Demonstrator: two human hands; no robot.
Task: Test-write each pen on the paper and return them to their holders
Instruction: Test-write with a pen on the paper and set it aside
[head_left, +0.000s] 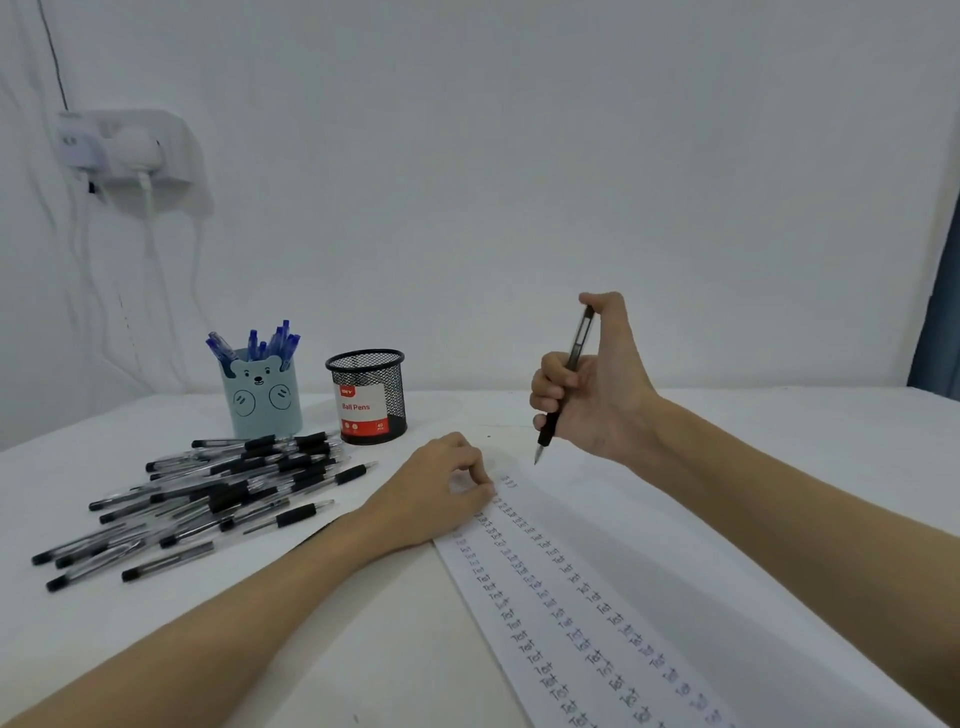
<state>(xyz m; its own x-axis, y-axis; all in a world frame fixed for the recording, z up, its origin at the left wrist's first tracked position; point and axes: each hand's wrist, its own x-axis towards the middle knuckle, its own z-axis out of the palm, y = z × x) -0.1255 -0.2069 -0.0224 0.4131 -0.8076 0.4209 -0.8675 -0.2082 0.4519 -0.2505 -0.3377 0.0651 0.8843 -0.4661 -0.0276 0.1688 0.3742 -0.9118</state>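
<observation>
left hand (436, 488): fingers curled, resting | right hand (592, 384): raised, gripping

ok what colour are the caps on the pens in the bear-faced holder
Blue, on the pens standing in the pale teal bear-faced holder; the head view shows them clearly.

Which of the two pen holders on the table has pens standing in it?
The light blue bear-face holder, left of the black mesh cup: blue pens stick out of it; none show above the mesh cup's rim.

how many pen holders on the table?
2. The blue bear holder stands at the back left with blue pens in it. The black mesh holder stands just to its right, behind the loose pile of black pens.
</observation>
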